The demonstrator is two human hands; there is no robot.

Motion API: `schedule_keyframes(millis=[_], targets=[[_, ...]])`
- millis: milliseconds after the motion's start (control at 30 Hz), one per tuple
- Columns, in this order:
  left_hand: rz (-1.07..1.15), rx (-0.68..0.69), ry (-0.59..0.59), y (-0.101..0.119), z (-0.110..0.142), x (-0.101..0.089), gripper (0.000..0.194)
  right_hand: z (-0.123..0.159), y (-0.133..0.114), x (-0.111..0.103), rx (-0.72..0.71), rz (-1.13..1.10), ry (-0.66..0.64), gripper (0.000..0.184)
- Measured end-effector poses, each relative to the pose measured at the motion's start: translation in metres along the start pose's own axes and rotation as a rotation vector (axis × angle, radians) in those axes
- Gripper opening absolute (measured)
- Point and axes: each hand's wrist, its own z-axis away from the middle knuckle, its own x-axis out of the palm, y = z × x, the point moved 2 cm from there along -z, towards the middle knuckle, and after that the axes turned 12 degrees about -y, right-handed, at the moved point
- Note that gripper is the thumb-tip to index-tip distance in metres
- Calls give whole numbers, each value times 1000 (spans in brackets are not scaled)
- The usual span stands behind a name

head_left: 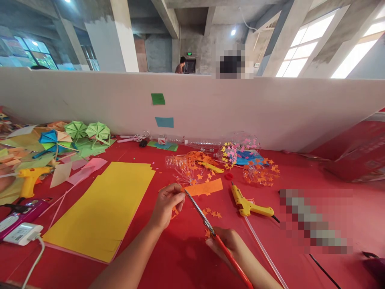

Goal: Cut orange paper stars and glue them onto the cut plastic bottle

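My left hand point(167, 204) pinches a small piece of orange paper point(175, 210) just above the red table point(186, 257). In my right hand point(229, 241) are red-handled scissors point(210, 228), blades pointing up-left toward the left hand's fingertips. A strip of orange paper point(204, 187) lies just beyond the blades. Small orange stars point(213, 213) are scattered on the table between my hands.
A yellow glue gun point(248, 205) with a clear glue stick lies right of the scissors. Yellow paper sheets point(105, 208) lie at left. Clear plastic bottles with stuck-on stars point(237, 154) sit further back. Paper pinwheels point(87, 132), another glue gun point(30, 178) and a charger point(21, 233) are at far left. A white partition point(270, 108) runs behind.
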Motion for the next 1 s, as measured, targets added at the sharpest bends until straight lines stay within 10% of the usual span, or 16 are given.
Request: schedule_keyframes(millis=[500, 1000], targets=[[10, -13, -129, 3, 1, 2, 12, 7, -9, 1, -82, -48, -64, 59], [31, -14, 39, 12, -3, 0, 17, 9, -13, -2, -23, -235, -24, 61]])
